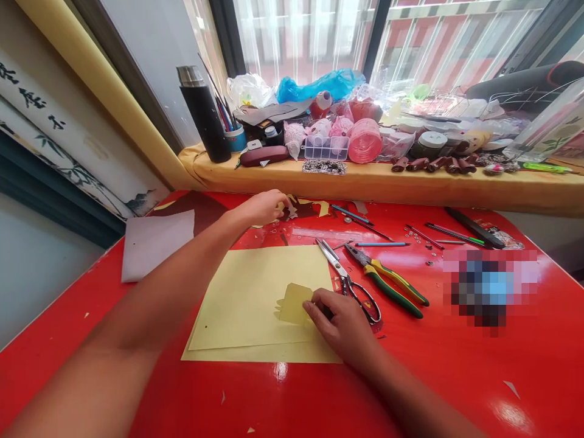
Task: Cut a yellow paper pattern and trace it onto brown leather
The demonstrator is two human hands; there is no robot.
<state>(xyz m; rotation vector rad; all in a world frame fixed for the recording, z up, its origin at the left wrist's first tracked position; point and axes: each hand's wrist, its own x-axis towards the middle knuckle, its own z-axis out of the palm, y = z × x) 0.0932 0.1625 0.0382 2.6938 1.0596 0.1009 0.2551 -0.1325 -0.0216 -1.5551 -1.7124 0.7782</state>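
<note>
My right hand (340,316) pinches a small yellow paper piece (295,303) by its right edge. The piece is held over larger yellow paper sheets (246,304), which lie stacked slightly askew on the red table. My left hand (264,207) reaches to the back of the table with its fingers bent down at a pile of paper scraps (314,208). Whether a scrap is between those fingers is hidden. Scissors (345,277) touch the sheets' right edge, handles toward me. Beside them lie pliers (387,280) with green and yellow handles.
A pale sheet (157,246) lies at the left. Pencils (383,244), a clear ruler (326,234) and a black cutter (474,228) lie toward the back. The cloth-covered sill (274,173) carries a black thermos (205,115), a pink jar (365,141) and much clutter.
</note>
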